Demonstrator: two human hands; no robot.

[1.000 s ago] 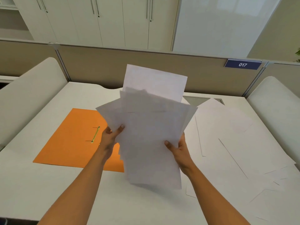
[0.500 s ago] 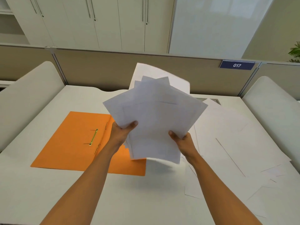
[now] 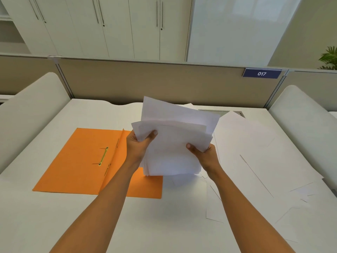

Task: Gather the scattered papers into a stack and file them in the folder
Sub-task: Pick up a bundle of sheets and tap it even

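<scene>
Where the sheaf (image 3: 173, 147) stood: upright between both hands, edges uneven, over the right flap of the folder (image 3: 82, 161).
Left hand (image 3: 136, 147): gripped the sheaf's left edge, thumb in front.
Right hand (image 3: 206, 157): gripped the right edge likewise.
Folder: lay open and flat on the desk (image 3: 164, 225), just left of the sheaf, spine running away from the person; left hand nearer.
Loose sheets (image 3: 255, 152): lay to the right, ungathered.
</scene>
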